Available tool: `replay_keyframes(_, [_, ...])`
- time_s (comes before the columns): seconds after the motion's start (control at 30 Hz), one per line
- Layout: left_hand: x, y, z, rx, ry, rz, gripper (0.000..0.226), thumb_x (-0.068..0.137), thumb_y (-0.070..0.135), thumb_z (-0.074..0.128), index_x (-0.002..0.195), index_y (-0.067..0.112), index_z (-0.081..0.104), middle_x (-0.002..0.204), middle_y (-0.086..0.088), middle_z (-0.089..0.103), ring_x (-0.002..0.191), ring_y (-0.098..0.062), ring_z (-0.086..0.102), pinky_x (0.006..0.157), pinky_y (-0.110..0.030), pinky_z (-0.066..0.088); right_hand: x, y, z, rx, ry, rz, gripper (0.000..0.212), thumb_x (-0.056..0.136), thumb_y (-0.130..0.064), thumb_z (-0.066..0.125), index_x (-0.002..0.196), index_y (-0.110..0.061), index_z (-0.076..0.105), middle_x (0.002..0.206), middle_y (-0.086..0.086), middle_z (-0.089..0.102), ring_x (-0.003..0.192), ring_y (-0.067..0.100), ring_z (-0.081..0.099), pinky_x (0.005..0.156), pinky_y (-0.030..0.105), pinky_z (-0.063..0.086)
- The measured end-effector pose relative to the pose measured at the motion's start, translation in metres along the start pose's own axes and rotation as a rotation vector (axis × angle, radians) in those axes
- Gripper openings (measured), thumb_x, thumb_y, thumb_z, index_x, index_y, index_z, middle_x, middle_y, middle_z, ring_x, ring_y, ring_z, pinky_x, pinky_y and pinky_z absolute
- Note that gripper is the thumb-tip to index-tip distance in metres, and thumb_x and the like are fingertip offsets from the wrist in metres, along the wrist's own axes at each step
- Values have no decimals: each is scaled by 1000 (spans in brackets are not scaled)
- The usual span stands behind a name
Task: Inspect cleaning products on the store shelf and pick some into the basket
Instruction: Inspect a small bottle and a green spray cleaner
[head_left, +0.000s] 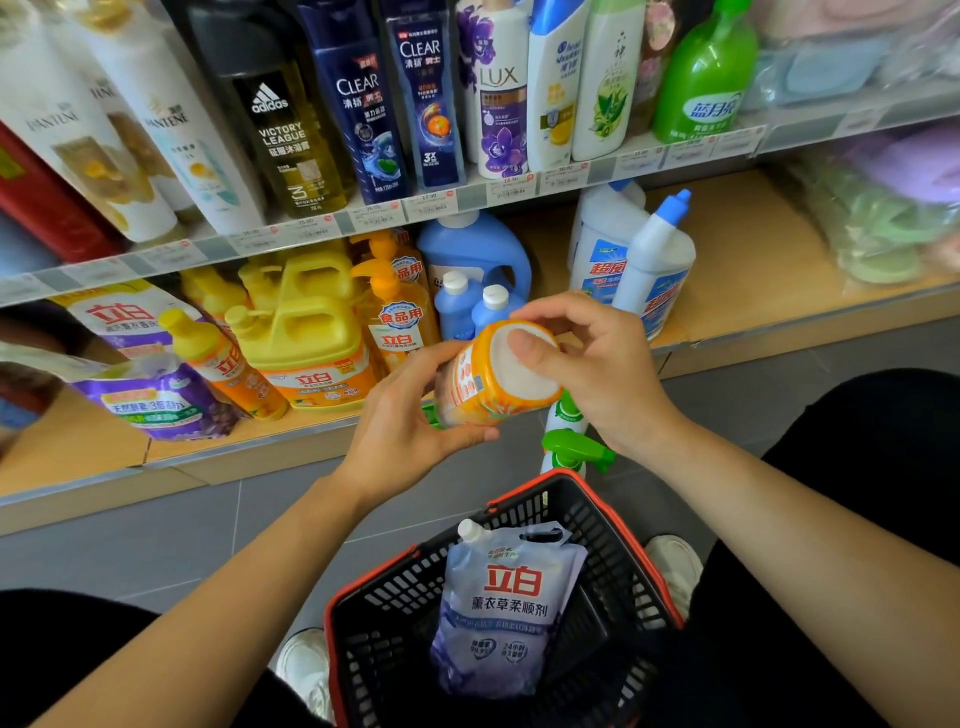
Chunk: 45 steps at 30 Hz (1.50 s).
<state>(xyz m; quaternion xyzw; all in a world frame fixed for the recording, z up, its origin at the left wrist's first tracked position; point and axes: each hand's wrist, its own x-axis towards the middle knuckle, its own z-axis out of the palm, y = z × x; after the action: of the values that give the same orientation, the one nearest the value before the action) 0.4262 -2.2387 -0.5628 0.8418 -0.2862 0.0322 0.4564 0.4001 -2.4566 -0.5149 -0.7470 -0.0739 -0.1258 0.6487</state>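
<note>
An orange-labelled bottle (483, 384) is tipped sideways in front of the lower shelf, its pale base turned toward me. My left hand (410, 421) wraps around its body from below. My right hand (587, 358) holds the base end, thumb lying across the white bottom. The bottle's top is hidden behind my left hand. Below, a black basket with a red rim (631, 540) stands on the floor between my legs, and a bluish refill pouch (504, 608) with a white cap lies inside it.
The lower wooden shelf (748, 260) carries yellow detergent jugs (306, 322), blue bottles (472, 254), white toilet-cleaner bottles (649, 265) and purple pouches (156, 400). Shampoo bottles line the upper shelf (374, 98). A green-triggered spray bottle (569, 447) stands on the grey floor just beyond the basket.
</note>
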Motion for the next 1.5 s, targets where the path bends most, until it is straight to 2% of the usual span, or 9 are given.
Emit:
replay_keyframes(0.13, [0, 6, -1, -90, 25, -54, 79, 71, 38, 90, 139, 18, 53, 128, 5, 64, 120, -16, 61, 97, -35, 56, 3, 2, -2, 63, 25, 2, 13, 94, -21, 66, 104, -19, 74, 95, -12, 72, 91, 6, 65, 74, 22, 52])
replay_keyframes(0.33, [4, 13, -2, -330, 76, -229, 69, 72, 31, 92, 131, 17, 57, 121, 5, 70, 114, -17, 67, 93, -38, 59, 5, 9, -1, 141, -98, 205, 27, 102, -17, 53, 127, -11, 63, 118, 9, 70, 108, 24, 68, 85, 37, 58])
replay_keyframes(0.47, [8, 20, -8, -599, 152, -295, 63, 76, 31, 82, 129, 10, 56, 121, -8, 72, 114, -28, 69, 93, -47, 58, 0, 16, 5, 28, -354, 355, 41, 92, -5, 66, 129, -19, 57, 124, 2, 66, 111, 13, 65, 90, 26, 55])
replay_keyframes(0.6, [12, 24, -16, -788, 193, -359, 52, 81, 26, 76, 127, 11, 56, 117, -6, 73, 112, -28, 70, 83, -42, 60, -8, 22, 16, -173, -427, 284, 64, 80, -17, 83, 135, -24, 51, 128, -4, 64, 114, 10, 64, 100, 35, 53])
replay_keyframes(0.8, [14, 30, -24, -745, 205, -355, 53, 79, 41, 70, 124, 13, 62, 119, 0, 73, 114, -23, 68, 88, -35, 57, -16, 31, 27, -102, -249, 235, 63, 73, -13, 88, 126, -18, 54, 110, 2, 71, 100, 15, 70, 91, 44, 56])
replay_keyframes(1.03, [15, 27, -39, -767, 335, -360, 33, 88, 27, 68, 118, 14, 63, 112, -2, 73, 106, -21, 70, 79, -32, 58, -14, 32, 29, -272, -90, 96, 67, 70, -23, 90, 128, -21, 57, 108, -11, 66, 97, -1, 60, 83, 17, 50])
replay_keyframes(1.2, [16, 27, -36, -773, 370, -383, 32, 86, 30, 67, 116, 17, 62, 108, 1, 72, 101, -17, 70, 79, -36, 60, -16, 34, 32, -230, -131, 105, 61, 76, -21, 86, 127, -24, 53, 113, -7, 66, 101, 2, 61, 87, 21, 50])
replay_keyframes(1.33, [19, 26, -47, -812, 254, -379, 33, 73, 41, 66, 101, 24, 62, 91, 6, 64, 86, -11, 63, 72, -28, 52, -14, 32, 28, 39, -234, 207, 47, 87, -14, 76, 126, -28, 56, 110, -1, 74, 102, 9, 69, 86, 21, 52])
replay_keyframes(1.5, [22, 20, -50, -792, 266, -369, 26, 85, 20, 62, 111, 17, 65, 114, -1, 71, 110, -23, 67, 92, -43, 54, -12, 32, 28, 243, -363, 318, 38, 95, -14, 66, 131, -24, 59, 125, 1, 70, 118, 16, 65, 95, 27, 52])
